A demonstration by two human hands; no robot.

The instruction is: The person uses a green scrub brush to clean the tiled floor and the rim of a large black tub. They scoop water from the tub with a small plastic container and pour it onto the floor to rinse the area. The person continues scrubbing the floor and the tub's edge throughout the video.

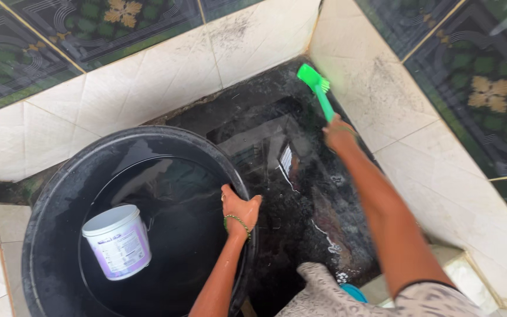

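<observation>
A: How is the green scrub brush (319,89) held?

B: Its handle is gripped in the closed fingers of the right hand (340,132), and the bristled head is pressed toward the far corner of the wet black floor (300,194), beyond the big black tub (60,194). The arm seems stretched out so that the corner can be reached.

A: And the left hand (239,210)?

B: It is curled over the tub's near rim, fingers wrapped on the edge, apparently for support while leaning forward.

A: What is inside the tub?

B: Dark water is held there, and a white plastic bucket (118,240) with a purple label is floating tilted toward the tub's left side.

A: What stands in the way?

B: The tub itself, which fills the space left of the wet floor; white tiled walls (148,88) hem it in behind and to the right.
</observation>
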